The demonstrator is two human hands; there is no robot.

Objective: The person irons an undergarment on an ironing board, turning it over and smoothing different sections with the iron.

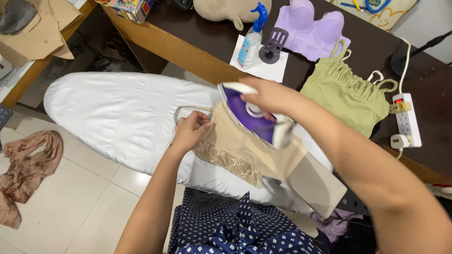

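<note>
A beige camisole with a lace hem (245, 150) lies on the white ironing board (117, 113). My right hand (268, 96) grips the handle of a purple and white iron (256, 117), which rests tilted on the camisole's upper part. My left hand (190, 131) pinches the camisole's edge by its thin strap (181, 110), just left of the iron.
Behind the board stands a dark wooden table (197, 37) with a blue-topped spray bottle (249, 42), a grey stand, a lilac top (310, 28), a green camisole (348, 94) and a white power strip (407, 120). A brownish cloth (26, 169) lies on the tiled floor.
</note>
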